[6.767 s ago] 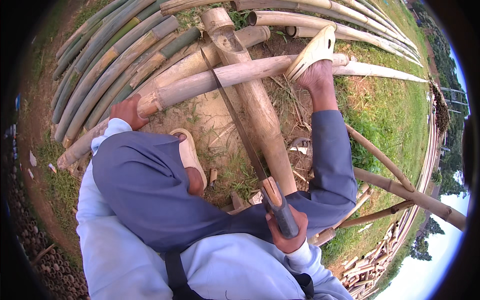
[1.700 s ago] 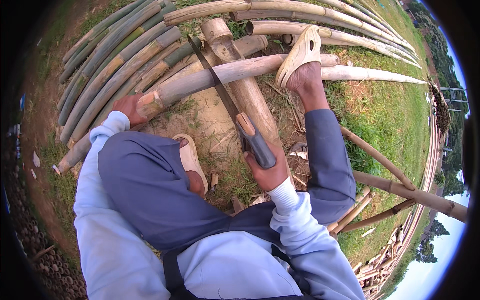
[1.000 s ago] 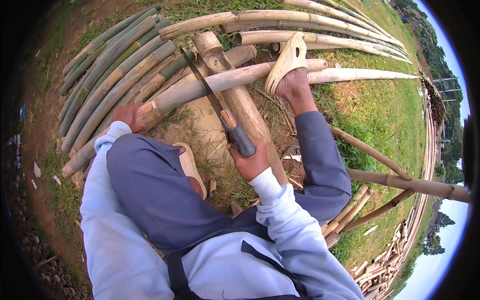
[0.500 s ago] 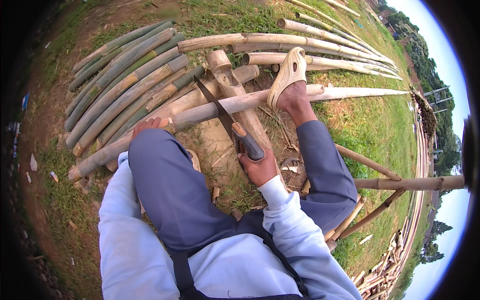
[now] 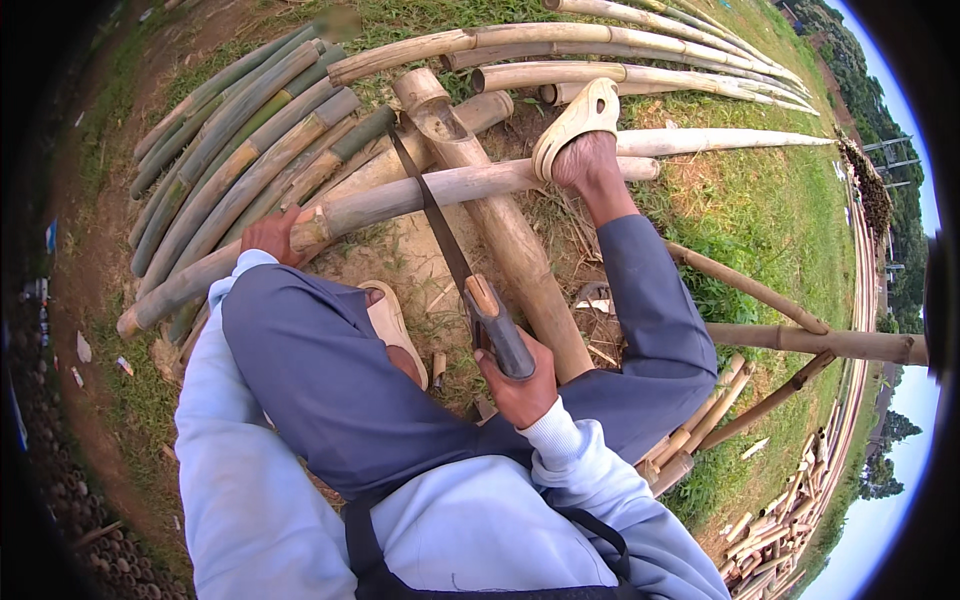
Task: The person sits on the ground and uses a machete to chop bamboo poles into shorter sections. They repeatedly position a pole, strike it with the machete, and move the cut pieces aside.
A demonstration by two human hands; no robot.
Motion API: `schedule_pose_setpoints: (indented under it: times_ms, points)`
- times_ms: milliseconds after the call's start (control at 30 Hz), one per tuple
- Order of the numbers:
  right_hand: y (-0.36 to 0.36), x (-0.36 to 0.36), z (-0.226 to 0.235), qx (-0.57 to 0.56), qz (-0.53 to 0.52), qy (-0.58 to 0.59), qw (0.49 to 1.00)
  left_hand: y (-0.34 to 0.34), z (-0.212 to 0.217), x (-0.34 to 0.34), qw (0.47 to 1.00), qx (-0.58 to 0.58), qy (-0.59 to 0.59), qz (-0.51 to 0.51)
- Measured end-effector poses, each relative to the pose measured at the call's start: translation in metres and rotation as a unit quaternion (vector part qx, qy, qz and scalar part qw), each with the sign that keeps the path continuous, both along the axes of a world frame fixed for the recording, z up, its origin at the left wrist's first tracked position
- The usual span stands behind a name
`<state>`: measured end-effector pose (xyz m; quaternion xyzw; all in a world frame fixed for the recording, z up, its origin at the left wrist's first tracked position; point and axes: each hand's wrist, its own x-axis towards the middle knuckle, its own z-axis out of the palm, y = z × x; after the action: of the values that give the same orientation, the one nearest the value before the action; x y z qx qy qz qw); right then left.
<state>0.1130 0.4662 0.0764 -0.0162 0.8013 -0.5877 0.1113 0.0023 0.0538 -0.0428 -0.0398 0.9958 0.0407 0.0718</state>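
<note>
My right hand [image 5: 520,385] is wrapped round the handle of a handsaw [image 5: 489,312] with a dark blade. The blade lies across a bamboo pole [image 5: 390,203], which runs from lower left to upper right. Farther left, my left hand [image 5: 272,236] grips that same pole beside my bent knee. My right foot, in a cream clog [image 5: 573,122], presses on the pole near its right end. Under the pole, close to the saw, slants a thick bamboo support [image 5: 510,255] with a notch cut near its top. How deep the blade sits in the pole cannot be made out.
Several green-grey bamboo pieces [image 5: 220,160] lie side by side at the left. Long pale poles [image 5: 640,75] stretch away at the upper right. A bamboo frame [image 5: 820,342] stands to the right, with a heap of cut pieces [image 5: 780,535] behind it. My other clog [image 5: 395,320] rests on the ground.
My right hand has drawn the saw back toward my body, across the pole. My left hand stays on the pole and shows more fully. The whole view has shifted slightly.
</note>
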Motion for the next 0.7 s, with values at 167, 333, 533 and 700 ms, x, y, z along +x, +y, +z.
schedule_pose_setpoints:
  times_ms: [167, 333, 533, 700]
  points:
    - [0.063, 0.063, 0.044, 0.045, 0.024, -0.097, 0.994, -0.011, 0.014, 0.012, 0.999, -0.030, 0.014, -0.005]
    - [0.041, 0.000, -0.021, 0.017, 0.008, 0.027, 0.999, 0.005, 0.001, -0.010, 0.999, -0.014, -0.017, -0.035]
    - [-0.001, -0.053, -0.048, 0.040, 0.023, 0.009, 0.999, -0.012, 0.018, 0.004, 0.996, -0.059, 0.039, -0.046]
    - [0.002, -0.050, -0.067, 0.015, 0.004, 0.041, 0.999, -0.007, 0.018, 0.003, 0.995, -0.044, 0.065, -0.069]
